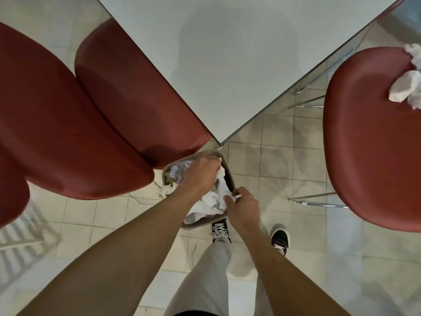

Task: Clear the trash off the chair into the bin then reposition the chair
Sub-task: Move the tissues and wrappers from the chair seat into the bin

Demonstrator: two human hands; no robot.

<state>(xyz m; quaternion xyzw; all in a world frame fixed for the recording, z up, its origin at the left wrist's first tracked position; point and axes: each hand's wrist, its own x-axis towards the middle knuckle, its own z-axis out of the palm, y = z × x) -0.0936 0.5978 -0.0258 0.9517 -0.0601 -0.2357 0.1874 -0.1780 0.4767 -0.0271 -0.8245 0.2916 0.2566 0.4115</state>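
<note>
Deposit step: left hand (200, 176) clutching crumpled tissue (221, 173) over the full bin (229, 176) near the table corner (219, 141), right hand (242, 204) gripping its rim; best pressed well down before fetching trash (405, 88) on the far-right chair (364, 137).

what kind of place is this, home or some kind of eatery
Probably a canteen or simple eatery, though a home dining area is possible. A plain white table is ringed by matching red chairs, the floor is tiled, and crumpled napkins lie on one seat.
</note>
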